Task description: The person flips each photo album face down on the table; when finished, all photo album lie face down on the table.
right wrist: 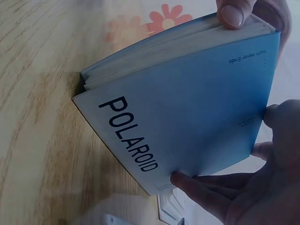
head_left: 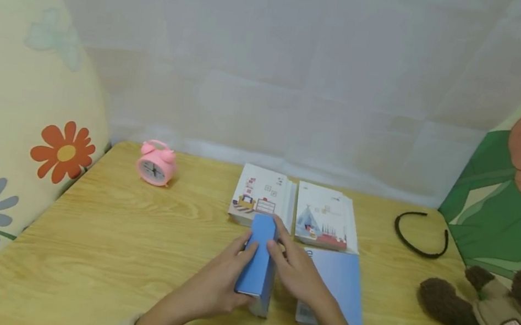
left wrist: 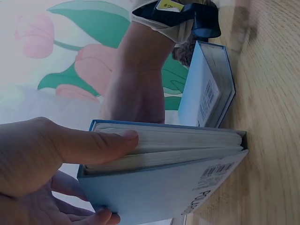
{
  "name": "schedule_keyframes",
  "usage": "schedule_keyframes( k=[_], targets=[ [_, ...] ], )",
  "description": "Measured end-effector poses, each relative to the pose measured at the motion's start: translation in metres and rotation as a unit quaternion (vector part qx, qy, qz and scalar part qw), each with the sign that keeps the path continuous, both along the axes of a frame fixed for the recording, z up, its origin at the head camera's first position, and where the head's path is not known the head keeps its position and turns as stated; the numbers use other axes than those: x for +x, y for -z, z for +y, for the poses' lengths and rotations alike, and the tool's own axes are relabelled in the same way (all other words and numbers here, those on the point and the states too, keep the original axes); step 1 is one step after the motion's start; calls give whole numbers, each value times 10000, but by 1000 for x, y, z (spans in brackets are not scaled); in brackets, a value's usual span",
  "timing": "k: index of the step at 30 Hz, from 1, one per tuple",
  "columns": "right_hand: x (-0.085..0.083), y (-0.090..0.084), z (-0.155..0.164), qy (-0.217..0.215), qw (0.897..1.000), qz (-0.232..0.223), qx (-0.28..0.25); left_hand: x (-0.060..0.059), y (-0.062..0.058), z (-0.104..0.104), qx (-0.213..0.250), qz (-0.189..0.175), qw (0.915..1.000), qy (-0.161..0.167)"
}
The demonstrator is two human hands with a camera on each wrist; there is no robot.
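A blue photo album (head_left: 255, 267) with POLAROID printed on its cover stands upright on the table between both hands, its blue narrow side facing up. My left hand (head_left: 221, 279) grips the near part. In the left wrist view its thumb presses the page edges (left wrist: 187, 138) while fingers lie against the cover. From the other side my right hand (head_left: 297, 270) holds the album, fingertips on the printed cover (right wrist: 187, 103). A second blue album (head_left: 340, 285) lies flat just right of the right hand. Behind it are two white illustrated albums (head_left: 258, 193) lying side by side.
On the wooden table (head_left: 103, 251), a pink alarm clock (head_left: 156, 164) stands at the back left. A black curved band like a hairband (head_left: 415, 251) lies at the right. A brown teddy bear (head_left: 483, 321) sits at the right edge. White cloth (head_left: 277, 76) hangs behind.
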State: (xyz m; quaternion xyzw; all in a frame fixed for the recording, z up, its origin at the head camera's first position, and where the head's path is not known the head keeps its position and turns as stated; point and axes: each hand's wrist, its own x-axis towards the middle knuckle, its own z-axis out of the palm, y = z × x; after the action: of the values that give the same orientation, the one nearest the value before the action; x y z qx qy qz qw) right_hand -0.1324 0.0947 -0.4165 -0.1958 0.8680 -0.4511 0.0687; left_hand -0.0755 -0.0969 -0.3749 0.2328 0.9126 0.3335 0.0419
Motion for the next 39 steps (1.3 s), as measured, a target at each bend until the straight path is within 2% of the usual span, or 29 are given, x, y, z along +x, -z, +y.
schedule_keyframes(
  k=[3,6,8,10,13,15,18,21,23,26,29,33,36,39],
  targets=[
    [1,-1,1,-37,9999,-35,-112,-1,4,1,203,29,9998,-26],
    [1,0,3,17,9998,-102,-155,-4,13,1,988,-312,9946,-102],
    [2,0,4,82,9998,-114,-104,-7,23,1,1572,-576,9858,-85],
    [3,0,6,155,9998,-133,-74,-11,36,1,2093,-799,9745,96],
    [4,0,8,284,9994,-172,6,-15,58,4,2370,-922,9659,481],
    [5,-1,8,333,9992,-203,-1,-16,70,6,2408,-1008,9634,612],
    [5,-1,7,357,9991,-214,-10,-14,83,10,2260,-1017,9671,584],
    [4,0,8,283,9988,-331,-235,-14,88,13,2041,-949,9729,529],
    [3,1,8,210,9966,-529,-599,-16,88,14,1979,-870,9751,502],
    [1,3,9,136,9876,-920,-1264,-19,82,9,1719,-704,9820,349],
    [1,4,10,163,9777,-1188,-1722,-19,75,2,1247,-465,9910,105],
    [2,3,13,313,9824,-979,-1559,-17,67,-7,592,-273,9978,-103],
    [3,4,14,440,9926,-573,-971,-15,63,-12,192,-192,9994,-237],
    [5,9,14,445,9982,-327,-221,-13,62,-16,-189,-63,9991,-373]
  ],
)
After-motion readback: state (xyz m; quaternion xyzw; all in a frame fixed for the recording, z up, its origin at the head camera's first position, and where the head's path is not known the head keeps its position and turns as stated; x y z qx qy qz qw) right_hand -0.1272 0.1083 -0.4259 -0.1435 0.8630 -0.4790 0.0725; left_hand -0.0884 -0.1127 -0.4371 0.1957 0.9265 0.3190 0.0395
